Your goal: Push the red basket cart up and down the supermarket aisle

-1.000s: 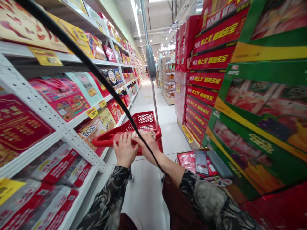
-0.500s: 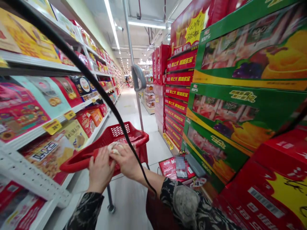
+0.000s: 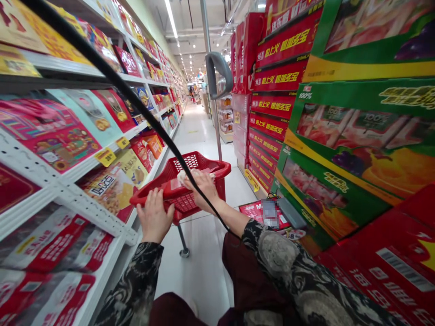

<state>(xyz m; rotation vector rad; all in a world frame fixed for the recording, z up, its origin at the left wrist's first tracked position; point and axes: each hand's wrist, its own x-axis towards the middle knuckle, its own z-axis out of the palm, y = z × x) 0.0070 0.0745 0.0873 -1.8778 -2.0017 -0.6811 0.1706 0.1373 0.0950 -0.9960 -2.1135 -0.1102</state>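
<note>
A red plastic shopping basket (image 3: 221, 174) stands in front of me, its side walls perforated. My left hand (image 3: 155, 218) is at its near left rim, fingers hooked over the edge and thumb apart. Further right, my right hand (image 3: 205, 194) presses a crumpled white cloth (image 3: 185, 177) against the basket's near rim. Most of the cloth lies under its fingers. Beyond the basket rises a metal pole (image 3: 216, 129) with a grey loop handle (image 3: 219, 74). A black cable (image 3: 152, 140) crosses the view in front of my right wrist.
Shelves of packaged snacks (image 3: 108, 185) line the left side. Stacked red drink cartons (image 3: 277, 81) and green fruit boxes (image 3: 356, 122) rise on the right. On a low red box there lies a phone (image 3: 271, 213). The tiled aisle (image 3: 200, 122) runs on ahead.
My hands have moved apart: the left now sits at the basket's left rim, while the right has slid the cloth along the rim. The view has shifted, so the basket appears further right.
</note>
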